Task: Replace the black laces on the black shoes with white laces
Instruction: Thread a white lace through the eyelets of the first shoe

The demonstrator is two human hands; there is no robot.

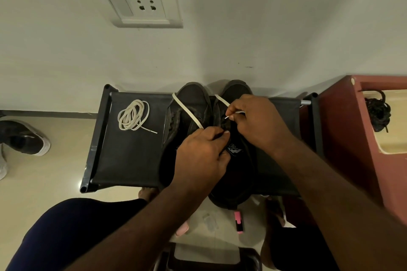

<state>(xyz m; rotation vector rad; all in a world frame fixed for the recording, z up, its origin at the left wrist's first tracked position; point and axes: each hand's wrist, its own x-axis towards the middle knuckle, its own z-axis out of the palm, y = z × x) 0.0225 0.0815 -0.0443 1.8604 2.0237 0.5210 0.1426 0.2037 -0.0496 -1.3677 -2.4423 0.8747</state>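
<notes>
Two black shoes stand side by side on a black fabric rack [132, 160], toes toward the wall. A white lace [187, 110] runs across the left shoe [191, 99] and over the toe of the right shoe [235, 89]. My right hand [259, 121] pinches the lace's tip over the right shoe's eyelets. Around the right shoe's tongue and upper curl the fingers of my left hand [202, 156], which grips them. A second white lace [133, 117] lies coiled on the rack to the left.
A bundle of black laces [377, 113] lies on the red-brown cabinet [343, 138] at the right. Another shoe [24, 138] sits on the floor at the left. A pink marker [239, 223] lies on the floor below the rack. A wall socket [138, 0] is above.
</notes>
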